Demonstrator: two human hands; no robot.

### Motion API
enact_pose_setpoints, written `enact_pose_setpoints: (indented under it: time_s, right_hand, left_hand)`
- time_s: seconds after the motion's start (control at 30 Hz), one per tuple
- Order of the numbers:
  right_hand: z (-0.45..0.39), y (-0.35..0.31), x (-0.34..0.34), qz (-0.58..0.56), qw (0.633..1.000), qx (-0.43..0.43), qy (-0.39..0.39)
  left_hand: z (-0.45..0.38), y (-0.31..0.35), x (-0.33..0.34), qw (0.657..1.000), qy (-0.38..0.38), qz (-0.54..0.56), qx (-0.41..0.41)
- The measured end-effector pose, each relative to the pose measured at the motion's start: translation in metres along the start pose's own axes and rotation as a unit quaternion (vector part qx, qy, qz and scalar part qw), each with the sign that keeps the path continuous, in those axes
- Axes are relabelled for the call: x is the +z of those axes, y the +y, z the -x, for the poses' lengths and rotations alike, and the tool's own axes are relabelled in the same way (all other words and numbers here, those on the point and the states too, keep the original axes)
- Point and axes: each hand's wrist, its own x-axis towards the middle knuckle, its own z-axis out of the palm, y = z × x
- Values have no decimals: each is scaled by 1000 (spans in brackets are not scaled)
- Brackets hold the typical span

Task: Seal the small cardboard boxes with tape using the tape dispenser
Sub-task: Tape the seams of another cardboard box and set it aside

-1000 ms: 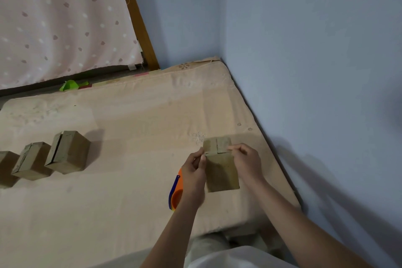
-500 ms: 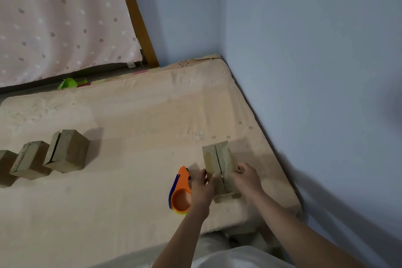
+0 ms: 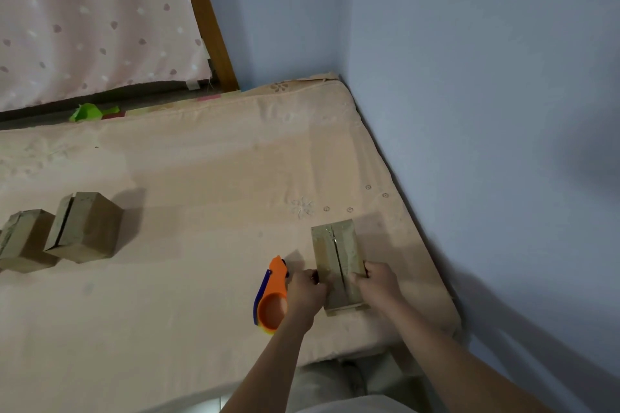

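- Two hands grip one small cardboard box (image 3: 337, 261) at 5 o'clock on the mattress (image 3: 201, 178), its flaps closed, contents hidden.
- Left hand (image 3: 307, 292) curls on its left side, right hand (image 3: 379, 282) on its right.
- Orange tape dispenser (image 3: 273, 298) lies just left of the left hand.
- At 9 o'clock, two more boxes (image 3: 84, 228) stand closed.

**No readable text**

You find no word, label, brand or number that can be read here. The cardboard box (image 3: 338, 261) shows plain faces, the orange tape dispenser (image 3: 272, 298) carries no visible marking, and the mattress (image 3: 201, 178) has only flower patterns.
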Motion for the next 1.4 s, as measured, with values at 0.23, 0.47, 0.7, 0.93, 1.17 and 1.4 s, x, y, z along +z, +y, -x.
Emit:
enact_pose_setpoints:
  time_s: [0.23,0.47,0.7,0.93,1.17,1.4]
  right_hand:
    - [-26,-12,-10,4,998,68,-9]
    - [-75,-53,-3,-4,995,102,-9]
    - [-86,-57,-1,76,992,93,23]
    - [-79,-61,-5,41,995,92,-11]
    - [-35,-30,-14,-57,992,107,-34]
    - [-12,-14,-7,-79,990,116,-33]
  left_hand:
    - [-23,21,-16,985,-20,122,-123]
    - [-78,68,-8,996,17,-39,-82]
    - [-100,58,-10,991,47,-100,-72]
    - [-103,46,-21,997,-8,-43,-57]
    - [-58,19,-24,993,-79,4,-85]
    - [-43,7,-6,990,-83,31,-109]
